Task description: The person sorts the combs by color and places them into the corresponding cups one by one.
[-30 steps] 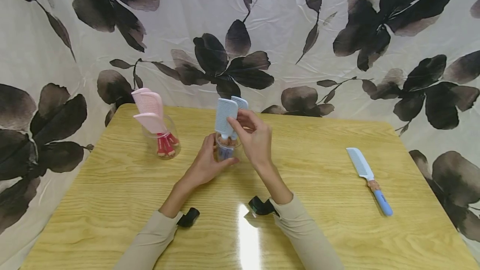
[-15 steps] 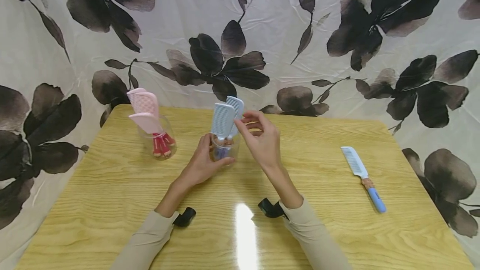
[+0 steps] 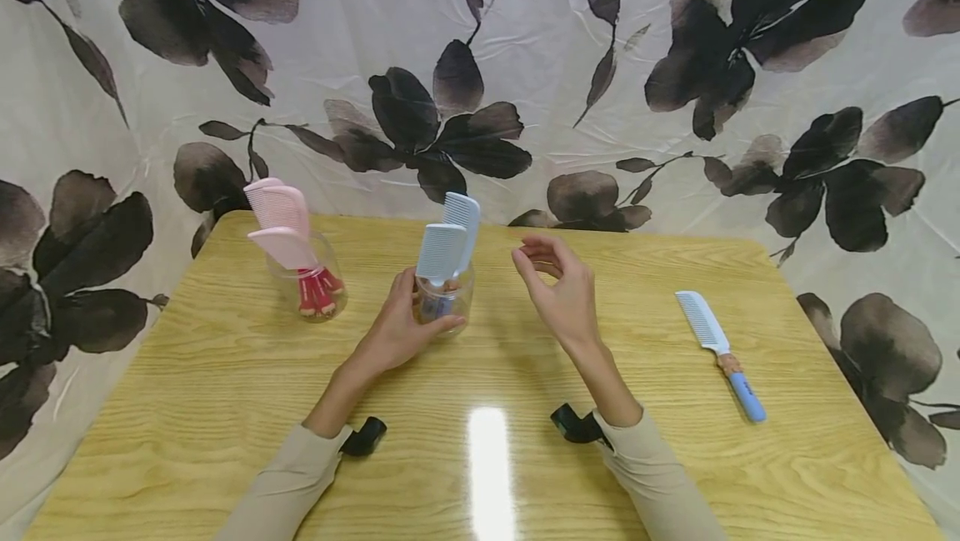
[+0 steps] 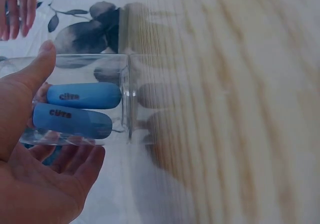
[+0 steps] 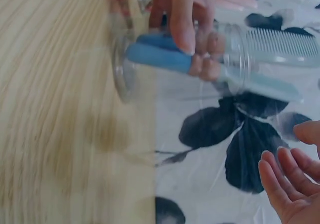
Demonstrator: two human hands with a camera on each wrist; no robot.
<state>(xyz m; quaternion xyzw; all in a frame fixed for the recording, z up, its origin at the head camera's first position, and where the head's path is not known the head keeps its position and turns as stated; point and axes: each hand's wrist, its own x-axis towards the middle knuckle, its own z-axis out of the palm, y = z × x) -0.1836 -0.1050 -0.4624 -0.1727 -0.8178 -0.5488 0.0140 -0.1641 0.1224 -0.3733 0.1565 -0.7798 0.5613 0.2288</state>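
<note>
My left hand (image 3: 397, 320) curls round a clear jar (image 3: 463, 299) standing on the table, its thumb across the front. Two light blue combs (image 3: 441, 251) lean in the jar, teeth upward; their blue handles (image 4: 75, 121) show through the wall in the left wrist view. To the right of the jar, my right hand (image 3: 562, 291) hangs in the air, fingers loosely bent and holding nothing. A third blue comb (image 3: 712, 328), with a brown figure on its handle, lies farther right on the table.
At the left stands another clear jar (image 3: 330, 262) with several pink combs (image 3: 281, 220), red handles down. The wooden table (image 3: 420, 458) ends at a floral cloth (image 3: 555, 66) behind. A black camera mount sits on each wrist.
My right hand has let go of a blue comb in the jar and drawn away to the right. That comb has settled lower, tilting left. The left hand keeps its hold.
</note>
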